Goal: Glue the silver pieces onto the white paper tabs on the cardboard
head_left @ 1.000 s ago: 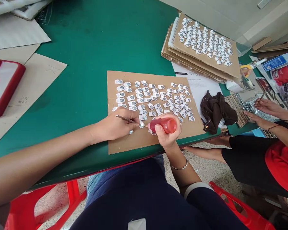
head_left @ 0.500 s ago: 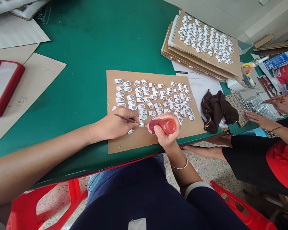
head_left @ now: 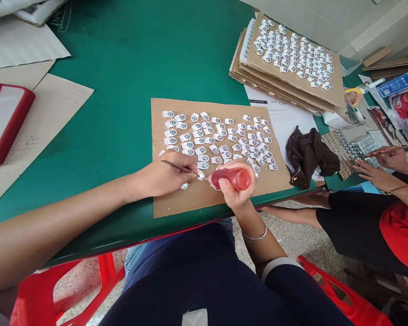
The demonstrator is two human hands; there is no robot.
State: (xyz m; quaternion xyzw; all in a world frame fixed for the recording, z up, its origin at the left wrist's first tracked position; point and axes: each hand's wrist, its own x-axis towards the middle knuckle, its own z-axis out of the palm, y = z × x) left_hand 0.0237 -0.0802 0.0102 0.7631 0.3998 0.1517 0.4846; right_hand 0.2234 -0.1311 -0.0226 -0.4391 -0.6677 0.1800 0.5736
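My left hand (head_left: pixel 170 176) is closed round thin metal tweezers (head_left: pixel 176 166), whose tips reach a small round metal piece (head_left: pixel 201 175) on a brown cardboard sheet (head_left: pixel 177 206). Wrapped in my right hand (head_left: pixel 240 192) is a red squeeze bottle (head_left: pixel 233 178), tilted with its narrow nozzle pointing left, close beside that same round piece. Whether the nozzle touches it, I cannot tell. Rows of similar round pieces on white tabs (head_left: pixel 203 158) cover much of the cardboard. Part of the sheet is hidden under both hands.
Stacked cardboard sheets (head_left: pixel 236 72) with more tabbed pieces stand at the back right. A dark brown cloth (head_left: pixel 311 154) lies right of my sheet. Beyond it, a co-worker's hands (head_left: pixel 381 174) work with a thin stick-like tool. A red-cased phone (head_left: pixel 12 122) lies at left.
My hands, the tweezers and the bottle hold nearly the same place. At the right, the co-worker's hands and thin tool have shifted, and the view has moved very slightly.
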